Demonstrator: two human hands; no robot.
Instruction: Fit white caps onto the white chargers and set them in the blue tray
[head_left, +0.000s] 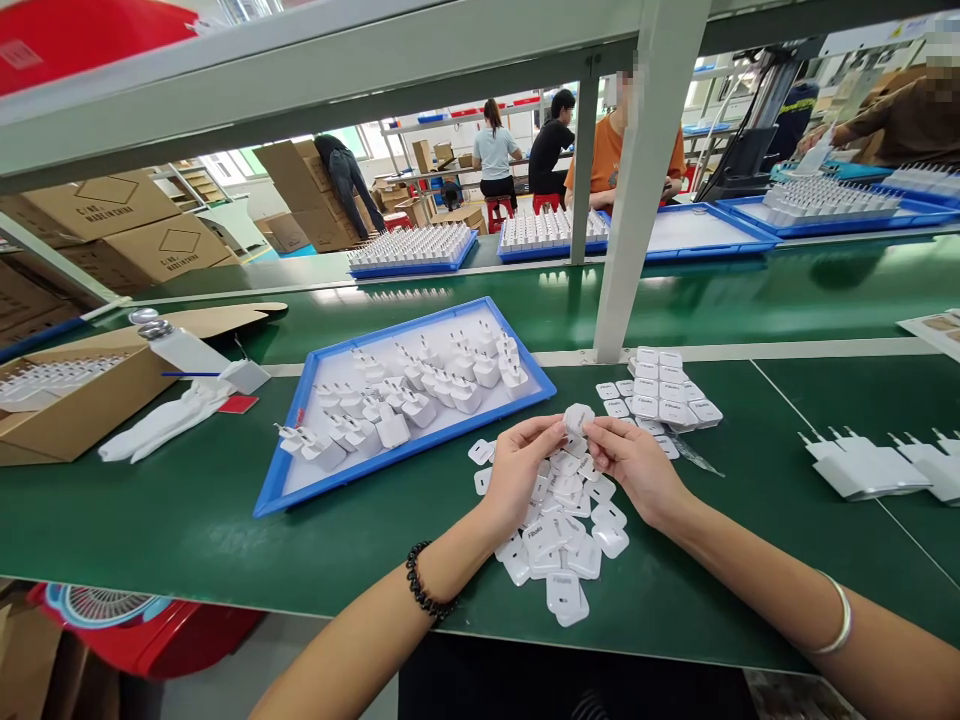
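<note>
Between my two hands, above a loose pile, is a small white plastic cover. My left hand pinches its left side, and my right hand pinches the right side. Below lies a heap of similar white square covers, some with a small slot and some with printed lettering. Just beyond my right hand, more covers are stacked in rows. To the left stands a blue-rimmed tray holding several white plug adapters with their pins up.
At right, white plug adapters stand in rows. On the left are a cardboard box, a white glove and a white bottle. A metal post rises behind the covers. People work beyond the green belt.
</note>
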